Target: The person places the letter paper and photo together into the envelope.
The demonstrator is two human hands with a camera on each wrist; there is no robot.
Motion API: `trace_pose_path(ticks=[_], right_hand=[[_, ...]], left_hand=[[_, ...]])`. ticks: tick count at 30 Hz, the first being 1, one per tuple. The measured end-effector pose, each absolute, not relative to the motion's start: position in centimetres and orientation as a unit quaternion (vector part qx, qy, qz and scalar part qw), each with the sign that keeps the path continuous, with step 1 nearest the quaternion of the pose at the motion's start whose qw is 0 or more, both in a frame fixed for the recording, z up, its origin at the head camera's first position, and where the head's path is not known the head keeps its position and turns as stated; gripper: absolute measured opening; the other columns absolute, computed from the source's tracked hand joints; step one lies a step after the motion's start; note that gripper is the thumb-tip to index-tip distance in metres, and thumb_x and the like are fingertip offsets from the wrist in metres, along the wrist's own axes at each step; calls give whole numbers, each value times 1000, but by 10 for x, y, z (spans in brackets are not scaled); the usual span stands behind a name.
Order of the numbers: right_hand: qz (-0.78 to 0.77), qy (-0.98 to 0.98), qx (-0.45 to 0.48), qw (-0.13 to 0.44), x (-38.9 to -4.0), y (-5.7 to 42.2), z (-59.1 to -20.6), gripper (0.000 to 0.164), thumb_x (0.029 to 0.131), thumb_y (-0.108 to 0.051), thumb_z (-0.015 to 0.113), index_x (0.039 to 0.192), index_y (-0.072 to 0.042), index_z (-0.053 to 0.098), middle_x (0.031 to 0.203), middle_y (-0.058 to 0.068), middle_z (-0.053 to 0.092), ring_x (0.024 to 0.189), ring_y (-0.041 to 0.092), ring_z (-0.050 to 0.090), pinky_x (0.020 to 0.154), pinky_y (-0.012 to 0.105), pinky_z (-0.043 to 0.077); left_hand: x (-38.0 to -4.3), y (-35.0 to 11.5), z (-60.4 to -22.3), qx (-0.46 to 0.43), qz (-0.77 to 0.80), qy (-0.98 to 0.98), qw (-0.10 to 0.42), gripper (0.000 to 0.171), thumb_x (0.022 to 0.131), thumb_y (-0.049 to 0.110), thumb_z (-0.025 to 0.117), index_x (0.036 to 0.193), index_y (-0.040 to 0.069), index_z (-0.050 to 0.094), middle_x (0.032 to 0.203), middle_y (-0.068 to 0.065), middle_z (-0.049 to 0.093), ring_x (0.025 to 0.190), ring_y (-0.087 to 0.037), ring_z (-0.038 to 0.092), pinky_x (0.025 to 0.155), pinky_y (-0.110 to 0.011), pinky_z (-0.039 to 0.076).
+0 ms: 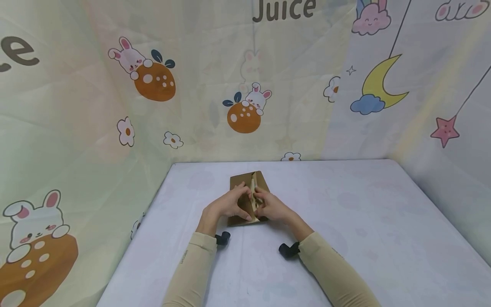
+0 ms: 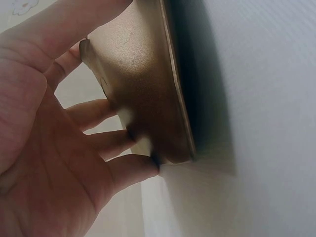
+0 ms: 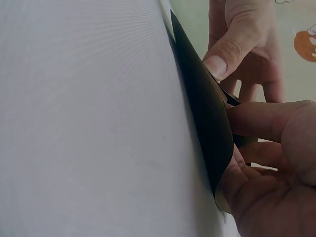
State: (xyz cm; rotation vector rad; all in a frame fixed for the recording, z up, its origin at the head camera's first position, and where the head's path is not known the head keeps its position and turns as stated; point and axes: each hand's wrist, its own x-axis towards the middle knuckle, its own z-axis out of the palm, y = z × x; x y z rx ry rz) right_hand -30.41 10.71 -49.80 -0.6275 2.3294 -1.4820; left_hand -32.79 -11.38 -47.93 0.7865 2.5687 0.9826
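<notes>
A flat brown, slightly glossy cardboard-like folder [image 1: 239, 181] lies on the table, with a pale slit running down its middle. My left hand [image 1: 229, 203] arches over its left half, thumb and fingers gripping the flap along the slit. On the other side my right hand [image 1: 275, 207] pinches the right flap by its inner edge. In the left wrist view, the bent brown panel [image 2: 138, 74] stands between thumb and fingertips. The dark right flap [image 3: 202, 108] curves up off the table in the right wrist view. What lies inside the slit is mostly hidden by the fingers.
A white cloth covers the table [image 1: 345, 213], which reaches well out on both sides of the hands. Printed fabric walls [image 1: 203, 85] with rabbits and flowers stand behind and to the sides. A small black camera mount [image 1: 288, 250] sits at the right wrist.
</notes>
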Motion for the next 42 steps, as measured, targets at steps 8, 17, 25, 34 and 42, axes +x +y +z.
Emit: trace_pose_path(ticks=[8,17,25,34,42], right_hand=[[-544,795,-214,163,-305,107,-503,82,86,11,68,157,13,26,175,21,4,83,15,71,72,22,56],[-530,800,-240,147,-306,104,-502,78,85,14,64,155,13,31,173,24,9,72,12,64,67,22,54],[-517,814,-233,128,-306,102,-504,73,82,14,66,151,12,42,171,22,19,72,11,64,66,22,55],[-494,833,-227,104,-308,104,-506,67,81,9,71,146,7,52,168,18,33,109,27,64,71,26,53],[-502,826,-224,126,-307,104,-506,67,81,12,67,147,5,53,169,16,30,67,14,58,60,23,49]], left_hand=[[-327,-114,-479,273,338,890,140,59,69,28,98,108,30,54,174,-19,15,160,-48,8,126,-66,16],[-328,-113,-478,271,343,888,145,58,70,27,98,108,28,54,174,-19,12,159,-49,5,126,-67,14],[-328,-113,-479,271,337,890,145,58,70,29,98,106,28,53,174,-19,12,160,-48,5,126,-68,13],[-326,-113,-478,268,337,891,146,58,70,28,98,107,29,54,174,-19,12,159,-49,4,126,-68,13],[-326,-113,-478,266,335,893,144,57,70,28,98,107,29,54,174,-19,12,160,-48,5,126,-68,14]])
